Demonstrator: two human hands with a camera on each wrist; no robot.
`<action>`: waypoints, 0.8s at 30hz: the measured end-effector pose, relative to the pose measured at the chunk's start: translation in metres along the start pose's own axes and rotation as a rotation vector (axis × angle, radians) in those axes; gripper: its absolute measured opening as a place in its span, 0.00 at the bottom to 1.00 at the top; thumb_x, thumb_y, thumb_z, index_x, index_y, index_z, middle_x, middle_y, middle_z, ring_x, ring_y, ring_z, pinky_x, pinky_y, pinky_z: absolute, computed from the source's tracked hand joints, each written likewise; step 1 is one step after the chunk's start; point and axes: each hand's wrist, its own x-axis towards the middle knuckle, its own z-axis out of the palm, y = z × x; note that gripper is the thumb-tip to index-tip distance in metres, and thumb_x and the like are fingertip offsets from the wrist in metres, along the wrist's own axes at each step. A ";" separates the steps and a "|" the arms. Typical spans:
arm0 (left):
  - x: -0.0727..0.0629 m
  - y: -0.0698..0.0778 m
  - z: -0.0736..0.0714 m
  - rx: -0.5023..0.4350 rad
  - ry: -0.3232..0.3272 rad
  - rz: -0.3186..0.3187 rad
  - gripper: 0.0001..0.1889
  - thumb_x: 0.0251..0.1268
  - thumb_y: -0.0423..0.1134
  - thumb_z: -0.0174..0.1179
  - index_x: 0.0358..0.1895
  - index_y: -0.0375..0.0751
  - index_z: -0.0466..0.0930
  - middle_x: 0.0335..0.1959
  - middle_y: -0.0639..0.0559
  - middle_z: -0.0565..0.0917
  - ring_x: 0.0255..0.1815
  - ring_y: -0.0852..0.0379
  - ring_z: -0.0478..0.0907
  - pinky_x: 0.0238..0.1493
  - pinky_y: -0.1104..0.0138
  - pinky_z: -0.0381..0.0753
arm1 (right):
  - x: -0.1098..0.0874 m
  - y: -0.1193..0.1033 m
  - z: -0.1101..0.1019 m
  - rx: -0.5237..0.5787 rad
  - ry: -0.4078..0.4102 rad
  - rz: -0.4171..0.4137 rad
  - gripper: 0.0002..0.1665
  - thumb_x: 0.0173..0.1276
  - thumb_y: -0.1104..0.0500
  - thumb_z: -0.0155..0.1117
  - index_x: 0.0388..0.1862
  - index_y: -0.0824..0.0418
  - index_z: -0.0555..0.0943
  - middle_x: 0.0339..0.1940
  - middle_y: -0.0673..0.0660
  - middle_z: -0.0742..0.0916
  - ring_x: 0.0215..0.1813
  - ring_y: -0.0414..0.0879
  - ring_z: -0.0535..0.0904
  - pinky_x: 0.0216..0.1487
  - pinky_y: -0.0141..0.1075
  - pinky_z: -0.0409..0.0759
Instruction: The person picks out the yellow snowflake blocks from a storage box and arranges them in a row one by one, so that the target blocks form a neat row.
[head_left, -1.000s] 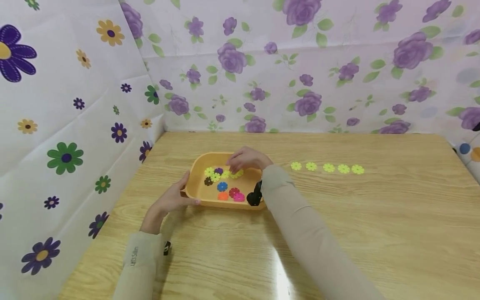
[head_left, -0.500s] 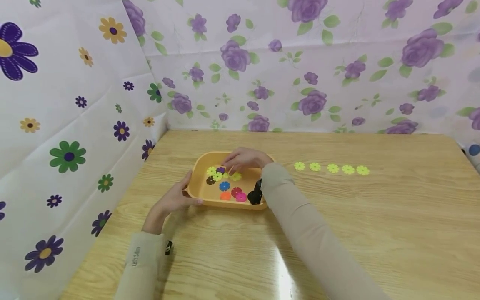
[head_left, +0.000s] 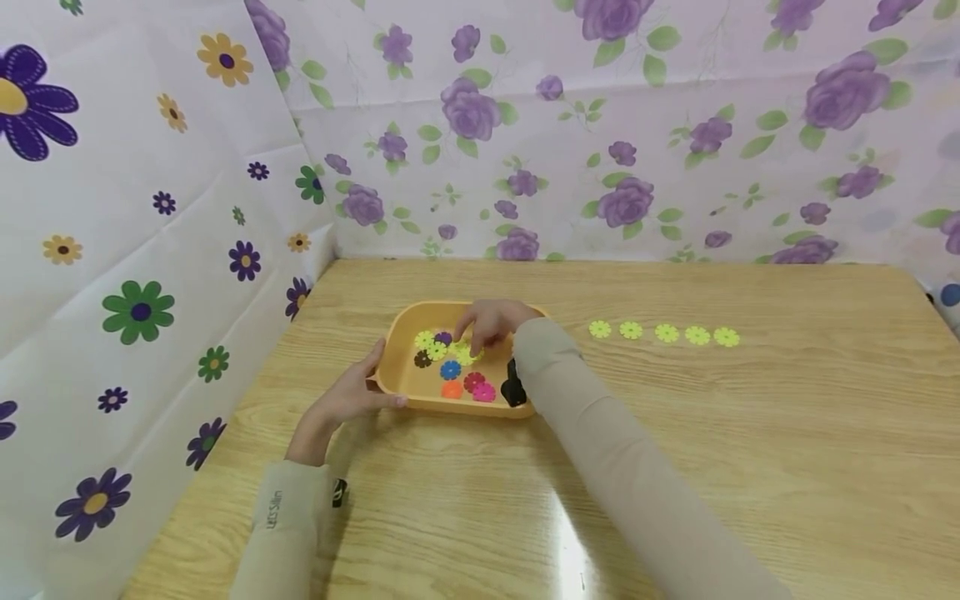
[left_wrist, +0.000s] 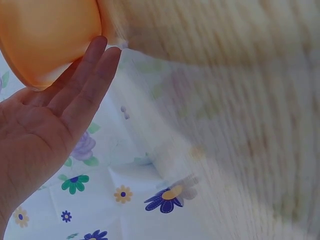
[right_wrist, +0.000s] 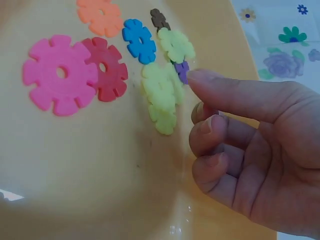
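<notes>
My left hand [head_left: 352, 398] braces the left front corner of a yellow-orange plastic tray [head_left: 420, 400]; in the left wrist view its straight fingers lie along the tray's outer wall. Inside the tray, my right hand [head_left: 495, 322] hovers over a cluster of yellow-green notched plastic discs [right_wrist: 159, 89]. Its fingers are loosely bent, with nothing seen between them and the thumb. Around that cluster lie a purple disc [head_left: 444, 337], a brown disc [head_left: 423, 358], a blue disc [head_left: 451, 370], an orange disc [head_left: 452, 389], a red disc [right_wrist: 107, 70] and a pink disc [right_wrist: 60, 75].
To the right of the tray, several yellow-green discs [head_left: 667, 332] lie in a row on the wooden table [head_left: 712, 433]. Flower-patterned cloth [head_left: 525, 133] stands along the back and left edges. A black wrist camera [head_left: 513, 387] hangs below my right wrist.
My right hand has shifted slightly, its fingers drawing together, and the yellow-green discs beneath it have moved a little. The left hand has kept its place at the tray. The head view has turned slightly.
</notes>
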 end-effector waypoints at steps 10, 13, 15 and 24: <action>0.001 0.001 0.001 -0.004 -0.011 0.012 0.56 0.48 0.38 0.69 0.70 0.32 0.33 0.70 0.31 0.45 0.58 0.39 0.67 0.55 0.54 0.68 | 0.003 0.010 0.003 0.273 -0.088 0.139 0.33 0.58 0.76 0.58 0.61 0.55 0.70 0.50 0.67 0.76 0.22 0.47 0.75 0.29 0.35 0.77; 0.002 0.001 0.002 -0.007 -0.014 0.017 0.56 0.48 0.38 0.70 0.70 0.32 0.33 0.70 0.32 0.44 0.59 0.40 0.66 0.56 0.53 0.68 | 0.005 0.014 0.006 0.324 -0.088 0.146 0.31 0.59 0.76 0.58 0.60 0.55 0.70 0.40 0.70 0.82 0.21 0.47 0.75 0.30 0.37 0.78; 0.001 0.002 0.002 -0.006 -0.013 0.021 0.56 0.48 0.38 0.70 0.70 0.31 0.33 0.70 0.31 0.45 0.58 0.39 0.66 0.56 0.53 0.68 | 0.006 0.016 0.007 0.346 -0.085 0.130 0.30 0.58 0.76 0.58 0.58 0.56 0.71 0.34 0.67 0.83 0.19 0.47 0.74 0.29 0.37 0.78; -0.001 0.001 0.000 -0.010 -0.009 0.011 0.56 0.48 0.37 0.69 0.70 0.32 0.32 0.69 0.30 0.46 0.57 0.38 0.67 0.54 0.53 0.70 | 0.012 0.019 0.012 0.285 -0.074 0.091 0.25 0.58 0.73 0.60 0.53 0.57 0.71 0.24 0.63 0.81 0.17 0.46 0.71 0.20 0.33 0.69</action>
